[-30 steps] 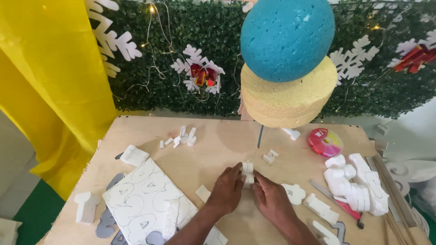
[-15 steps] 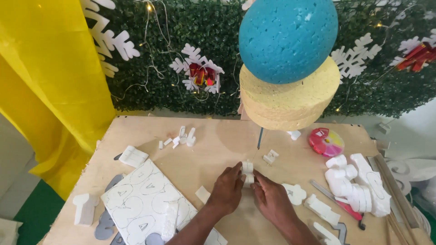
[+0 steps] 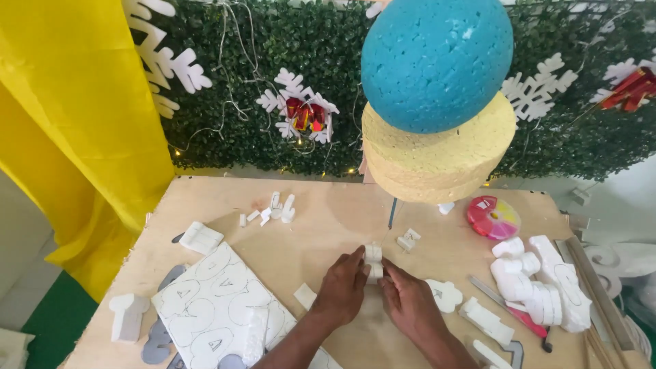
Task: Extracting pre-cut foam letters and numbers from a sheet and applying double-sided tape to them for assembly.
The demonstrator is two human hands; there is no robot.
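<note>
A small white foam piece (image 3: 373,260) stands on the wooden table (image 3: 321,219), pinched between both hands. My left hand (image 3: 340,290) grips it from the left with fingers curled round it. On its right side, my right hand (image 3: 412,305) presses against the same piece. Just behind the hands a thin vertical wire (image 3: 392,213) rises from the table. Above it hang a big blue foam ball (image 3: 437,61) and a yellow foam disc (image 3: 437,154).
A white foam sheet with drawn outlines (image 3: 219,307) lies at the left front. Cut foam shapes (image 3: 540,280) are piled at the right, with a knife (image 3: 509,307) and a pink round dish (image 3: 493,217). Small scraps (image 3: 273,208) lie further back. Yellow cloth (image 3: 75,123) hangs left.
</note>
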